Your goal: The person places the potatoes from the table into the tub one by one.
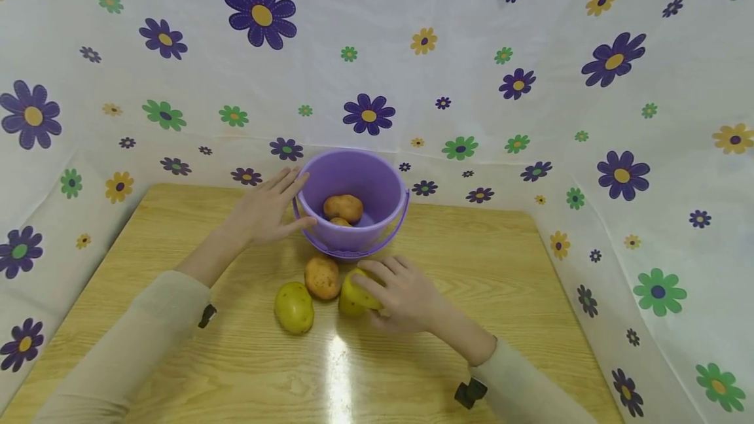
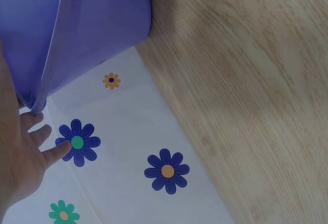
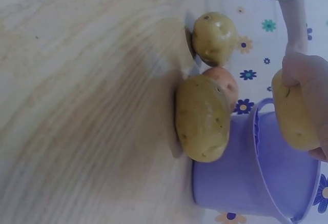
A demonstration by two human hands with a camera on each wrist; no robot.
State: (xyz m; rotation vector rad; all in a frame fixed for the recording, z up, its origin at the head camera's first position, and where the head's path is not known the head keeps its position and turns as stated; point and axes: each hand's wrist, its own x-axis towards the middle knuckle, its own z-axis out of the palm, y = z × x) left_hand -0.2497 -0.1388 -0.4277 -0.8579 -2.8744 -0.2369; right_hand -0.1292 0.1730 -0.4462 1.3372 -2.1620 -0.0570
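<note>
A smooth yellow oval potato (image 1: 370, 288), its skin dotted with small brown eyes, is held just above the light wood-grain tabletop (image 1: 247, 358), in front of a round purple plastic bucket (image 1: 360, 235). The right hand (image 1: 408, 300) has it, fingers curled over the potato and closed to its width. Below the held potato, a second yellow oval potato (image 3: 202, 119) lies on the tabletop, beside a reddish-brown potato (image 1: 322, 278); a third yellow potato (image 1: 294, 307) lies to the left.

The left hand (image 1: 262, 211) is spread at the bucket's left side, its fingers nearly straight, the thumb set well apart, the fingertips at the rim; it grips nothing. Inside the bucket sit two brown potatoes (image 1: 343, 207), one partly hidden by the front wall.
</note>
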